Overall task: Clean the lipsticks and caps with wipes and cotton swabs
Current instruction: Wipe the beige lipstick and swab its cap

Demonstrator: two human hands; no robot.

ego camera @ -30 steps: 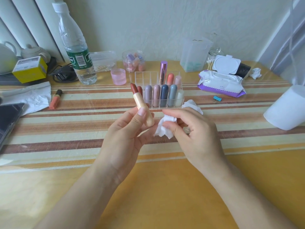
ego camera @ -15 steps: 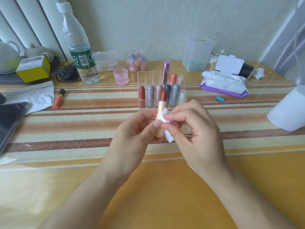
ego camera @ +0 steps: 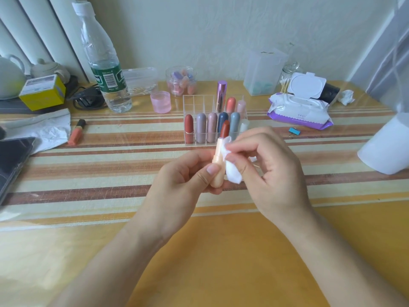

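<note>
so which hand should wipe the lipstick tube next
The right hand: its fingers pinch the wipe against the lipstick, which the left hand grips by its lower tube, probably best left steadying it.

Striped table [ego camera: 99,171] bears organizer [ego camera: 195,103], wipes pack [ego camera: 298,110], bottle [ego camera: 106,69].

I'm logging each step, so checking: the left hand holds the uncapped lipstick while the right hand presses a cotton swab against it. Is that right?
Not quite. In the head view the right hand pinches a white wipe, not a cotton swab, against the lipstick. The left hand does hold the uncapped lipstick.
</note>
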